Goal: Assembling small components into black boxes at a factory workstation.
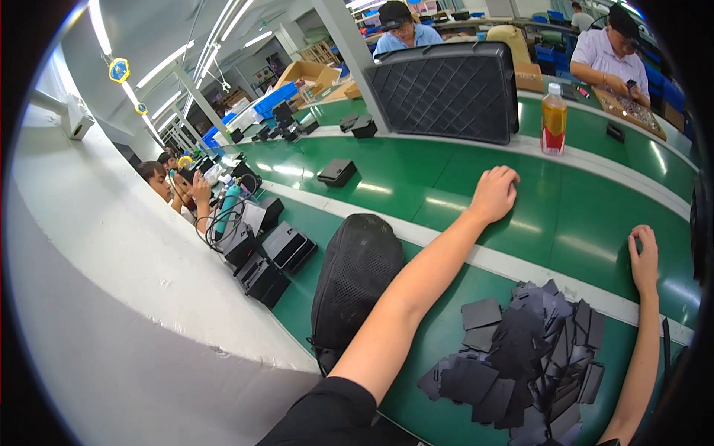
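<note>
My left hand [496, 193] is stretched out over the green conveyor belt [535, 175], its fingers loosely bent and nothing seen in them. Farther right, my right hand [644, 256] rests at the belt, empty, with thumb and fingers slightly apart. Between my forearms a heap of thin, flat black plastic pieces [513, 357] lies on the green worktop nearest me. Beside my left forearm sits a black mesh-sided bag [355, 275]. A black box-shaped part [337, 172] lies on the belt, left of my left hand.
A black ribbed tray [446, 93] stands upright beyond the belt, beside a bottle with a red-and-yellow label [553, 123]. Black boxes [288, 247] and cables crowd the left. Two co-workers sit across; others are farther left. A white wall [149, 297] borders the left.
</note>
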`<state>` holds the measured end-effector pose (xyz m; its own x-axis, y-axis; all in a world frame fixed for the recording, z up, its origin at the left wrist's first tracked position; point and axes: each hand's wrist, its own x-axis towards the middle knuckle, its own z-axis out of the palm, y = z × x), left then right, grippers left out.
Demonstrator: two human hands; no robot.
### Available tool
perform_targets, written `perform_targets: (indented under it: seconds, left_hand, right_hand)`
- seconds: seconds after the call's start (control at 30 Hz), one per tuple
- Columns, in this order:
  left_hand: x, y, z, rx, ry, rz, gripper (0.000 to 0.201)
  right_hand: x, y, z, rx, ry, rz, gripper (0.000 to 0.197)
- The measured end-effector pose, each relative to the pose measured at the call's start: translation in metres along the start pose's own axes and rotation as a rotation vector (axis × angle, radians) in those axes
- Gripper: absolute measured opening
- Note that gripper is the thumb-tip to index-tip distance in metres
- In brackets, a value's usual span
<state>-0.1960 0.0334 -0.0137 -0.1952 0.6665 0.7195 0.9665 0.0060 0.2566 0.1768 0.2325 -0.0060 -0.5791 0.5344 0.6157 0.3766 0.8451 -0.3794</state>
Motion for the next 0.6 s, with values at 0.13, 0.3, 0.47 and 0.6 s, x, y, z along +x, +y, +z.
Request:
perform_targets:
  seconds: [0.13, 0.3, 0.47, 0.6]
  left_hand:
    - [0.014, -0.024, -0.056, 0.232, -0.02, 0.008, 0.023]
    - [0.001, -0.084, -0.182, 0.857, -0.338, -0.474, 0.019]
    - [-0.086, -0.116, -0.293, 1.288, -0.82, -0.889, 0.031]
    - [-0.13, -0.137, -0.356, 1.274, -1.03, -1.579, 0.043]
  right_hand:
    - [-0.006, 0.002, -0.005, 0.04, 0.037, -0.031, 0.005]
    - [-0.015, 0.034, -0.023, 0.078, 0.039, 0.001, 0.004]
    - [-0.006, 0.061, -0.031, 0.101, 0.024, 0.021, 0.004]
    - [0.001, 0.075, -0.039, 0.125, 0.018, 0.049, 0.004]
